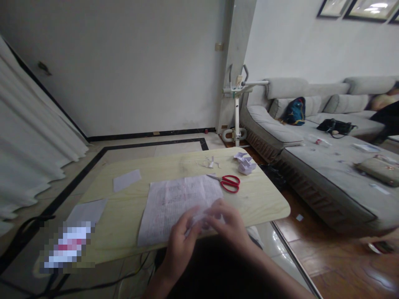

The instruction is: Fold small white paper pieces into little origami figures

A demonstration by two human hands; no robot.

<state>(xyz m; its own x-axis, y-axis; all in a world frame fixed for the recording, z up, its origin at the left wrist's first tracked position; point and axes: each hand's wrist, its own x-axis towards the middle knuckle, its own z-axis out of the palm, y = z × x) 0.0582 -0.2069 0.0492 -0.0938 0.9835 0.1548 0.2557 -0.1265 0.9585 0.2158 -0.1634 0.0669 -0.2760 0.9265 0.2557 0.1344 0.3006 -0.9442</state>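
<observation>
At the table's near edge, my left hand (183, 232) and my right hand (229, 222) are close together, fingers closed on a small piece of white paper (199, 216). Motion blur and the fingers hide most of its shape. Beneath and beyond them lies a large creased sheet (168, 203) covered in writing or print. Scissors with red handles (230, 183) rest beyond my right hand, their blades touching the sheet's far right corner. Thin paper scraps (211, 162) are scattered farther back. Folded paper pieces (246, 165) stand in a group at the far right.
The pale wooden table (262, 203) has rounded corners. Blank paper (126, 180) lies on its left, with another sheet (89, 211) nearer, beside a pixelated bright object (67, 247). A grey sofa (324, 174) stands right; a person sits at its far end. White curtains (34, 128) hang left.
</observation>
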